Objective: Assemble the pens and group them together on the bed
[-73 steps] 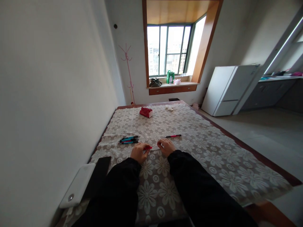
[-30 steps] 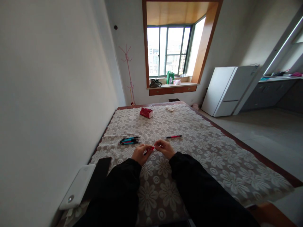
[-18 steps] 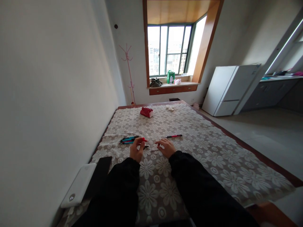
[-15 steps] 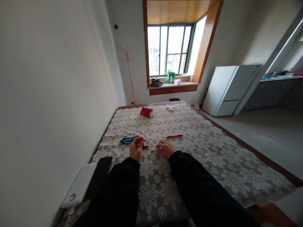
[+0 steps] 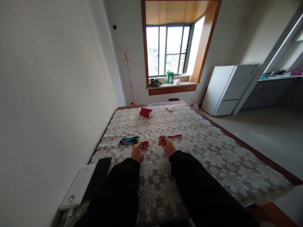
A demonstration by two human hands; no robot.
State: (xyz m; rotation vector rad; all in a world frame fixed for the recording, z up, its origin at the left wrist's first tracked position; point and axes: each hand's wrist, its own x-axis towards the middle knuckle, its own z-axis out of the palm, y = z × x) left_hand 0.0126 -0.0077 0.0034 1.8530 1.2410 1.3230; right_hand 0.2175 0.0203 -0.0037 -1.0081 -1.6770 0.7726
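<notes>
- Left hand (image 5: 139,152): just right of the pen pile (image 5: 129,143), fingertips pinching a small red part (image 5: 148,143).
- Right hand (image 5: 167,147): farther right of the pile, fingers curled; whether it holds anything cannot be told.
- Red pen (image 5: 175,136): right of the pile, one end behind the right hand.
- Red packet (image 5: 146,112): beyond the pile.

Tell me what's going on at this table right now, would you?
A person in black sleeves is working over a patterned tablecloth. The left hand pinches a small red piece; the right hand is held apart from it, fingers curled, and whether it grips anything is too small to tell. A red-and-black pen lies just beyond the right hand, a cluster of pens lies near the left, and a red packet sits farther back.
</notes>
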